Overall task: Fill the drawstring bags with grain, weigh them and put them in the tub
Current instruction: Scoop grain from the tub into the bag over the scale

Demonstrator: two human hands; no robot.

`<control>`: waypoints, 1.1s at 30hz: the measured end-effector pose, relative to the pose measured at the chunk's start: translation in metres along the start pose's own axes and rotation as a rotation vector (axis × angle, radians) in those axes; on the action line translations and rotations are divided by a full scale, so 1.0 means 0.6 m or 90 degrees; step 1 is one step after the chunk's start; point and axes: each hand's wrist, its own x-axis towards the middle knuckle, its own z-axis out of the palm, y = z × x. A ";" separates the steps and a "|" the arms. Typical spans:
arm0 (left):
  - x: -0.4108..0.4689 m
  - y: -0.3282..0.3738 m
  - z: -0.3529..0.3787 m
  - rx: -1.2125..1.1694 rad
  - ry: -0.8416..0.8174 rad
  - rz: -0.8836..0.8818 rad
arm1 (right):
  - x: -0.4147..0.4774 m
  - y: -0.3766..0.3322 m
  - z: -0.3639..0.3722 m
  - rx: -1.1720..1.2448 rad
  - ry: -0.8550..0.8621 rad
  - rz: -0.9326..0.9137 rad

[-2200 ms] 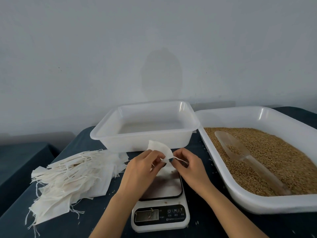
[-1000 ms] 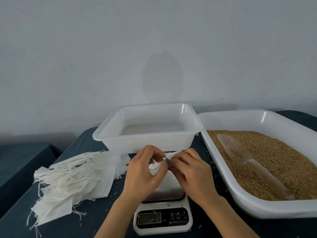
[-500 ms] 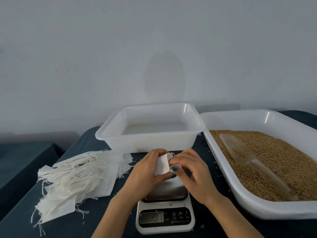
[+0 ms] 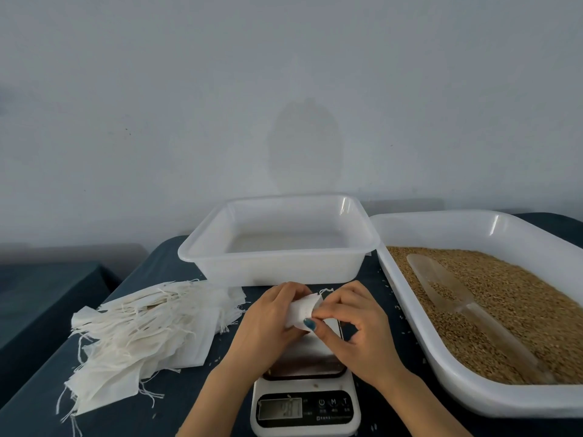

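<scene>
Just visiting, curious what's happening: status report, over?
Left hand grip and right hand grip pinch small white cloth drawstring bag over white digital scale. Bag looks unfilled. Clear plastic scoop lies in brown grain, unobstructed.

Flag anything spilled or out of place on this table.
A few loose grains lie scattered on the dark tablecloth between the scale and the grain tray. Minor spillage; nothing else stands out.

Both bare forearms rise from the lower edge and converge toward the middle. The left hand [image 4: 271, 320] lies back-up, its fingers curled over the left side of a small bag [image 4: 301, 312]. The right hand [image 4: 356, 329] meets it, thumb and forefinger pinching the bag's right edge, the thumbnail painted teal, the other fingers loosely curled beneath.
</scene>
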 end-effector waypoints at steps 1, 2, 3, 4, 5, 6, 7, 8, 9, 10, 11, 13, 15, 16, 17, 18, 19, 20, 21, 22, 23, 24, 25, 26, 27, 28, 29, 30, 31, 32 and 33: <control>0.000 -0.003 0.000 -0.006 0.001 -0.010 | 0.000 -0.001 -0.001 0.002 0.007 -0.004; 0.000 -0.004 0.000 -0.015 0.003 -0.019 | 0.001 -0.003 -0.002 0.006 0.016 -0.007; 0.000 -0.006 0.000 -0.029 0.006 -0.031 | 0.001 -0.004 -0.003 0.009 0.025 -0.006; 0.000 -0.007 0.000 -0.043 0.009 -0.042 | 0.001 -0.006 -0.004 0.012 0.035 -0.002; 0.000 -0.009 0.000 -0.056 0.013 -0.052 | 0.002 -0.007 -0.005 0.015 0.041 0.004; 0.000 -0.010 0.000 -0.066 0.016 -0.061 | 0.003 -0.008 -0.007 0.017 0.044 0.014; 0.000 -0.011 0.000 -0.073 0.019 -0.068 | 0.003 -0.008 -0.008 0.022 0.047 0.025; -0.001 -0.012 0.000 -0.079 0.022 -0.072 | 0.002 -0.009 -0.008 0.028 0.050 0.039; -0.001 -0.014 0.000 -0.082 0.025 -0.076 | 0.001 -0.010 -0.008 0.036 0.053 0.056; -0.001 -0.016 0.000 -0.084 0.027 -0.078 | 0.000 -0.010 -0.008 0.042 0.053 0.073; -0.001 -0.017 0.000 -0.085 0.029 -0.082 | -0.002 -0.010 -0.008 0.047 0.051 0.087; 0.001 -0.020 0.000 -0.087 0.038 -0.087 | -0.005 -0.013 -0.007 0.046 0.037 0.096; 0.003 -0.022 0.000 -0.092 0.044 -0.092 | -0.005 -0.019 -0.006 0.021 0.022 0.085; 0.003 -0.023 0.000 -0.095 0.044 -0.094 | -0.005 -0.024 -0.007 0.003 0.019 0.078; 0.003 -0.024 0.000 -0.102 0.043 -0.095 | -0.004 -0.032 -0.008 -0.018 0.018 0.067; 0.002 -0.024 0.001 -0.109 0.045 -0.094 | -0.002 -0.043 -0.010 -0.043 0.015 0.047; 0.002 -0.025 0.002 -0.114 0.048 -0.091 | 0.002 -0.058 -0.011 -0.071 0.003 0.015; 0.003 -0.027 0.003 -0.113 0.053 -0.088 | 0.009 -0.075 -0.012 -0.102 -0.019 -0.028; 0.003 -0.027 0.005 -0.108 0.056 -0.087 | 0.016 -0.093 -0.013 -0.137 -0.048 -0.077; 0.003 -0.028 0.006 -0.101 0.058 -0.087 | 0.024 -0.110 -0.017 -0.175 -0.075 -0.116; 0.004 -0.029 0.006 -0.096 0.058 -0.087 | 0.035 -0.124 -0.027 -0.213 -0.089 -0.136; 0.003 -0.030 0.007 -0.095 0.059 -0.088 | 0.050 -0.130 -0.044 -0.248 -0.087 -0.129; 0.003 -0.031 0.007 -0.097 0.061 -0.091 | 0.066 -0.129 -0.067 -0.280 -0.073 -0.095; 0.002 -0.031 0.007 -0.102 0.062 -0.098 | 0.083 -0.121 -0.096 -0.322 -0.068 -0.036; 0.002 -0.031 0.006 -0.106 0.064 -0.106 | 0.101 -0.103 -0.131 -0.380 -0.100 0.052; 0.002 -0.031 0.006 -0.110 0.066 -0.109 | 0.118 -0.077 -0.168 -0.441 -0.169 0.165; 0.002 -0.030 0.007 -0.112 0.068 -0.110 | 0.131 -0.048 -0.204 -0.507 -0.260 0.289; 0.002 -0.029 0.008 -0.113 0.065 -0.109 | 0.138 -0.020 -0.236 -0.577 -0.366 0.398; 0.003 -0.027 0.009 -0.115 0.062 -0.109 | 0.139 0.006 -0.261 -0.642 -0.478 0.478; 0.003 -0.026 0.010 -0.118 0.061 -0.107 | 0.135 0.027 -0.276 -0.692 -0.587 0.531; 0.004 -0.025 0.012 -0.123 0.060 -0.105 | 0.128 0.043 -0.283 -0.719 -0.671 0.564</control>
